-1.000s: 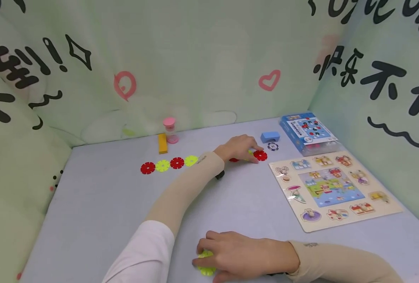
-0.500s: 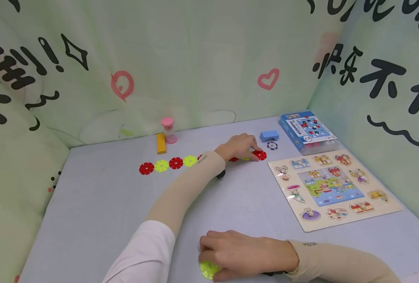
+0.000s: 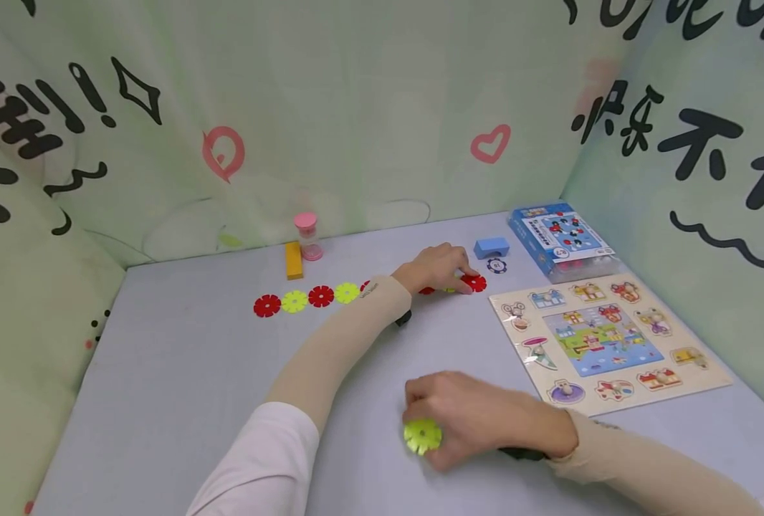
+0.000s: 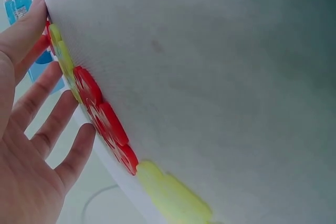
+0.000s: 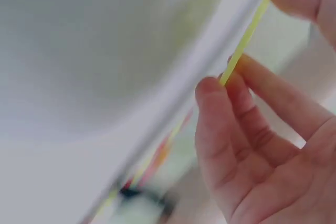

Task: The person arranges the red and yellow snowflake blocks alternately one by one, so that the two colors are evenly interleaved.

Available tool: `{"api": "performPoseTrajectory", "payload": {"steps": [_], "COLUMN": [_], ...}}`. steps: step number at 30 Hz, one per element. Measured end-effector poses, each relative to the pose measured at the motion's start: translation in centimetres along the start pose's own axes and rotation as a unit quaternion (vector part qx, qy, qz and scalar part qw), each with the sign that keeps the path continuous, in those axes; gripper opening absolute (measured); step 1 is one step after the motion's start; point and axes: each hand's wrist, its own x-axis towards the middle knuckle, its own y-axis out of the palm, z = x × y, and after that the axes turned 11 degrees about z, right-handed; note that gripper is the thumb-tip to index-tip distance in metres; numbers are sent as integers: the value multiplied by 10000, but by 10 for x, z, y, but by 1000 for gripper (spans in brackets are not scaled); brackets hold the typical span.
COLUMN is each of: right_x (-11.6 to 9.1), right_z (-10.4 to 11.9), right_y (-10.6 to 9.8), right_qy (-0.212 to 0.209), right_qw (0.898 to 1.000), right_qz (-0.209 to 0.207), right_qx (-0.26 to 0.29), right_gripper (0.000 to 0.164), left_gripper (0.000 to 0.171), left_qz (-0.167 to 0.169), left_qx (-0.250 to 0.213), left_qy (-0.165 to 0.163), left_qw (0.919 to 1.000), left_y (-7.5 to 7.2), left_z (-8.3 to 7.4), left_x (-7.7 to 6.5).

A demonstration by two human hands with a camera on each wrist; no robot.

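Note:
My right hand (image 3: 466, 416) pinches a yellow-green notched snowflake disc (image 3: 423, 436) by its rim, over the near middle of the table; in the right wrist view the disc (image 5: 244, 43) appears edge-on between thumb and fingertips. Farther back, my left hand (image 3: 430, 269) lies at the right end of a row of alternating red and yellow-green discs. Its thumb and index finger touch around the end red disc (image 3: 477, 283), with the other fingers spread along the row in the left wrist view. At the row's left end is another red disc (image 3: 267, 306). My left forearm hides the row's middle.
Behind the row stand a yellow block (image 3: 294, 261) and a pink-capped sand timer (image 3: 308, 236). To the right are a blue arch block (image 3: 492, 248), a black-and-white chip (image 3: 497, 266), a blue box (image 3: 562, 240) and a puzzle board (image 3: 530, 373). Printed curtains surround the table.
My right hand has gathered the yellow-green disc from the table's near side, lifted it and carried it forward and to the right. The left hand stays at the row's end.

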Motion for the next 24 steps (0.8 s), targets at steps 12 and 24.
{"api": "performPoseTrajectory", "payload": {"steps": [12, 24], "right_x": [-60, -47], "right_z": [-184, -225], "right_y": [-59, -53], "right_qy": [3177, 3710], "right_qw": [9442, 9214], "right_qz": [-765, -286], "right_qx": [404, 1122], "right_gripper": [41, 45], "left_gripper": [46, 47], "left_qz": [80, 34], "left_qx": [-32, -1], "left_qy": [-142, -79], "left_qw": [9999, 10000], "left_y": [-1, 0], "left_z": [0, 1], "left_x": [3, 1]}}
